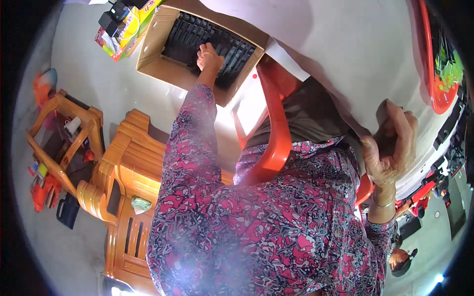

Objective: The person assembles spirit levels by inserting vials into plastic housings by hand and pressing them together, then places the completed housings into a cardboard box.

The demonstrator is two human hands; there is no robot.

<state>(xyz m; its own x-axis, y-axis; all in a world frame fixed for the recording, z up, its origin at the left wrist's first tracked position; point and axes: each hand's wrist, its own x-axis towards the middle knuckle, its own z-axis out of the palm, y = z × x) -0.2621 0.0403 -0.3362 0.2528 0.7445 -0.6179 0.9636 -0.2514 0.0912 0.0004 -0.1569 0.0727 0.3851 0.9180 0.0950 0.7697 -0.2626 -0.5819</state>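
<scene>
My left hand reaches into an open cardboard box at the upper left. Inside, flat black pieces are packed in rows, and the hand is over them. Its fingers are curled together; whatever they grip, if anything, is hidden. To the right, my right hand is raised with its thumb and bent fingers apart. A dark patch shows between thumb and fingers, most likely shadow, and no held object is visible there. A bracelet circles that wrist.
A red plastic chair stands beside the box. Colourful packaging with black items sits left of it. Wooden furniture fills the left side. A red basin with green contents lies at far right; another person is below it.
</scene>
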